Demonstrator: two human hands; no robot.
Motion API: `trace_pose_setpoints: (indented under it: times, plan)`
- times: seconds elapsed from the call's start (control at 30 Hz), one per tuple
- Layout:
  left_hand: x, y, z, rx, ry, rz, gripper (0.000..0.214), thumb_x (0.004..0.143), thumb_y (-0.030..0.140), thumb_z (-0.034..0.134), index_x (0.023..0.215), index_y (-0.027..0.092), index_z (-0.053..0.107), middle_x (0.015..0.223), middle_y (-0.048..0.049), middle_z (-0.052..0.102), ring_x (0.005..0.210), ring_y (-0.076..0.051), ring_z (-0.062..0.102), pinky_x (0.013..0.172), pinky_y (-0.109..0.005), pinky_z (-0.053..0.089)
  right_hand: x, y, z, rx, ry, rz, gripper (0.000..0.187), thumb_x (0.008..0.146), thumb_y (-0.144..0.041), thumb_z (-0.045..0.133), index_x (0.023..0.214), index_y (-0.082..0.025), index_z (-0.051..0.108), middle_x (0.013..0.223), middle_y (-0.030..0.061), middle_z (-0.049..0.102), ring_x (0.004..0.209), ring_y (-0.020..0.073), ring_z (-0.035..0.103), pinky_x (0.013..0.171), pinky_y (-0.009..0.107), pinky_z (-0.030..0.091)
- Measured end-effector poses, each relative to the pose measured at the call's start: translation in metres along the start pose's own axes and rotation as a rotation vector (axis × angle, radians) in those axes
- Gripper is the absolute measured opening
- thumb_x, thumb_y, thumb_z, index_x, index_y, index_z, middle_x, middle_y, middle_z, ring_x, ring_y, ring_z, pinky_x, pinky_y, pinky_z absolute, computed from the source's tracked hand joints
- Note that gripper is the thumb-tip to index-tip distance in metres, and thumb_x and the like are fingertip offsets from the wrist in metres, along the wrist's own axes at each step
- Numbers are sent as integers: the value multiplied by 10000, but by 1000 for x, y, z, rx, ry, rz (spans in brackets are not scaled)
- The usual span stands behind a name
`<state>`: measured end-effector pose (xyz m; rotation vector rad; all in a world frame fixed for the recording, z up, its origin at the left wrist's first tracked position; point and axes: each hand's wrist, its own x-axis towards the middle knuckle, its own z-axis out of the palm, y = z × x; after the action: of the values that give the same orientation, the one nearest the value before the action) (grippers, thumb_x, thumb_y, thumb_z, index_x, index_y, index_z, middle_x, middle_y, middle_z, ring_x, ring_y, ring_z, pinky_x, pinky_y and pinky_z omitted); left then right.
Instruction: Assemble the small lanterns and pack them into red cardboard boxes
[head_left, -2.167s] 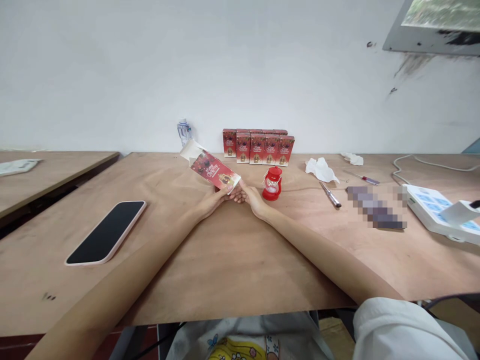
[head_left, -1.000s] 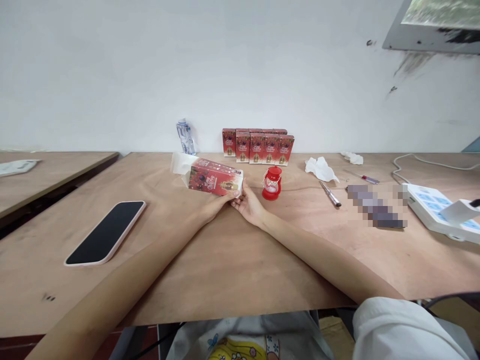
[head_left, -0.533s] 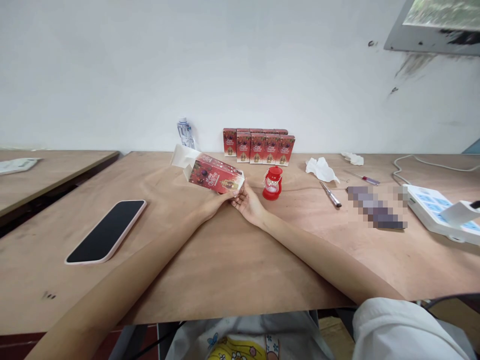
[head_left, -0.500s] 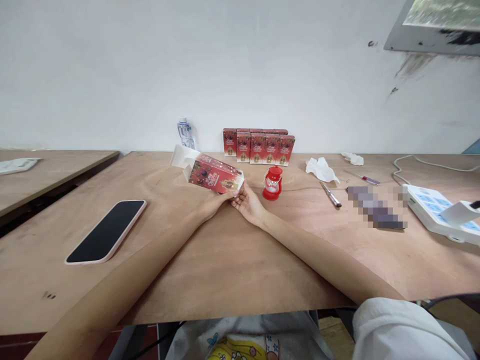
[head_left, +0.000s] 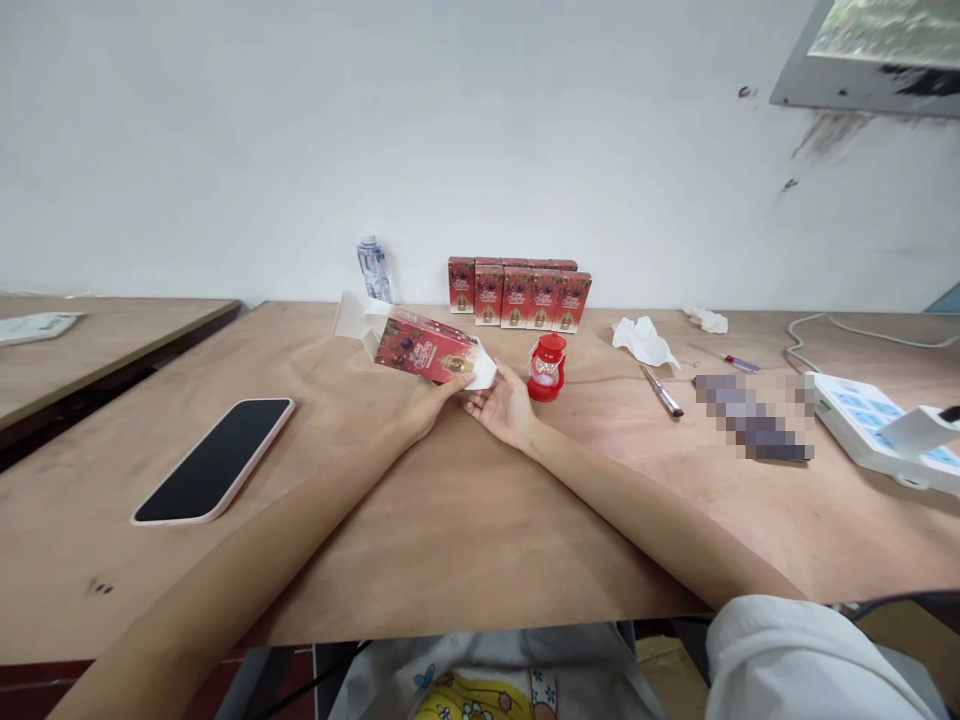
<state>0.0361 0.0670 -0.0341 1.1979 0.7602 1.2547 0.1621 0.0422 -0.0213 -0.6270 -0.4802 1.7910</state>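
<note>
A red printed carton [head_left: 420,348] lies tilted just above the wooden table [head_left: 450,520], its white flaps open at the far left end. My left hand [head_left: 429,400] pinches the carton's near end from below. My right hand [head_left: 506,404] meets it at the same end, fingers curled on a white flap. A small red lantern [head_left: 546,367] stands on the table right beside my right hand.
A row of several matching red cartons [head_left: 519,292] stands by the wall, next to a water bottle [head_left: 373,268]. A black phone [head_left: 215,458] lies to the left. On the right are crumpled tissue [head_left: 641,340], a knife [head_left: 661,389], a screwdriver [head_left: 729,358] and a white power strip [head_left: 877,425].
The carton went from flat to opened into a box shape and swung lower toward the table. A white flap at its near end now sticks out by my right hand.
</note>
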Motion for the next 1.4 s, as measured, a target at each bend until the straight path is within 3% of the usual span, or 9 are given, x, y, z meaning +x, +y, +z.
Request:
trace_pose_setpoints:
  times: [0.13, 0.27, 0.47, 0.63, 0.77, 0.9, 1.03, 1.2, 1.4]
  plan:
    - [1, 2, 1, -26, 0, 41, 489, 626, 354, 763, 1038, 137, 610, 1089, -110, 663, 1059, -269, 594, 938, -398, 446, -2, 1, -1, 5, -30, -58, 221, 823, -363, 439, 801, -184, 567, 611, -12, 571, 523, 110, 484, 544, 233, 434]
    - [4, 4, -1, -73, 39, 18, 439, 635, 425, 739, 950, 151, 604, 940, -73, 684, 957, -231, 618, 858, -352, 468, -6, 6, -2, -151, -133, -185, 283, 775, -430, 463, 839, -188, 594, 706, -2, 604, 546, 104, 483, 550, 232, 408]
    - [6, 6, -8, -82, -13, -83, 451, 683, 554, 641, 893, 155, 616, 806, -52, 684, 885, -224, 632, 811, -328, 466, -13, 14, 0, -728, -231, -491, 242, 630, -213, 606, 868, -236, 573, 837, -38, 570, 568, 82, 455, 583, 234, 363]
    - [7, 8, -9, -88, -78, -124, 428, 672, 554, 658, 798, 148, 618, 688, -40, 651, 827, -225, 642, 811, -337, 473, -11, 12, -6, -1219, -158, -710, 312, 672, -109, 462, 951, -231, 533, 871, -12, 550, 611, 106, 450, 629, 254, 381]
    - [6, 9, -8, -90, -105, -123, 407, 679, 546, 662, 754, 149, 614, 641, -21, 628, 776, -206, 644, 800, -329, 487, -11, 11, -9, -1427, -196, -763, 329, 736, -147, 437, 1055, -213, 485, 956, 37, 560, 708, 151, 510, 727, 311, 426]
    - [6, 9, -8, -86, -86, -132, 414, 689, 549, 656, 758, 143, 615, 654, -35, 648, 776, -208, 650, 797, -325, 492, -14, 12, -8, -1488, -113, -763, 381, 751, -172, 450, 1130, -210, 448, 963, 54, 578, 777, 192, 536, 766, 350, 431]
    - [9, 6, -10, -67, -64, -151, 456, 706, 569, 632, 800, 123, 637, 731, -97, 689, 832, -240, 655, 802, -339, 488, -11, 9, -9, -1440, -25, -753, 447, 736, -154, 454, 1176, -232, 431, 940, 40, 583, 718, 183, 520, 720, 340, 430]
    - [11, 4, -13, -85, -67, -147, 444, 702, 549, 648, 835, 126, 621, 738, -92, 692, 846, -238, 660, 777, -326, 495, -5, 8, -15, -1453, -116, -770, 366, 733, -160, 455, 1091, -229, 484, 963, 42, 566, 676, 162, 494, 672, 315, 418]
    - [8, 5, -11, -108, -37, -111, 380, 717, 456, 668, 915, 140, 593, 814, -76, 699, 842, -210, 664, 772, -309, 507, -9, 10, -12, -1521, 28, -767, 275, 773, -226, 479, 1046, -217, 499, 877, 44, 596, 696, 193, 516, 705, 340, 411]
